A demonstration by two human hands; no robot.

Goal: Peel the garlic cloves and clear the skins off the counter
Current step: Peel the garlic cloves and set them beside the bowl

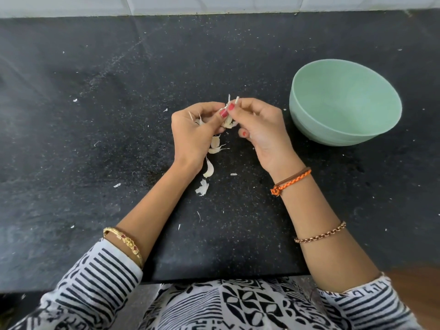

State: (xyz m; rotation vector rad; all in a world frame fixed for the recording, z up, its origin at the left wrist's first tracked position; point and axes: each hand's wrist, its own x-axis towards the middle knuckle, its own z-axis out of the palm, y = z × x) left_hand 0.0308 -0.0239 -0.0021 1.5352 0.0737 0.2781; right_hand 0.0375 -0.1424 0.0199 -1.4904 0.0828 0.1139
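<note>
the left hand [193, 129] and the right hand [258, 126] meet thumb to thumb above the black counter [95, 139], both pinching the same garlic clove [228, 121], whose papery skin sticks up past the fingertips. more cloves [214, 145] lie on the counter just under and toward the wrist of the left hand, with a curled skin [202, 187] further back beside that forearm and small flakes scattered around. a pale green bowl [345, 103] stands just beyond the right hand on its outer side, apart from it.
</note>
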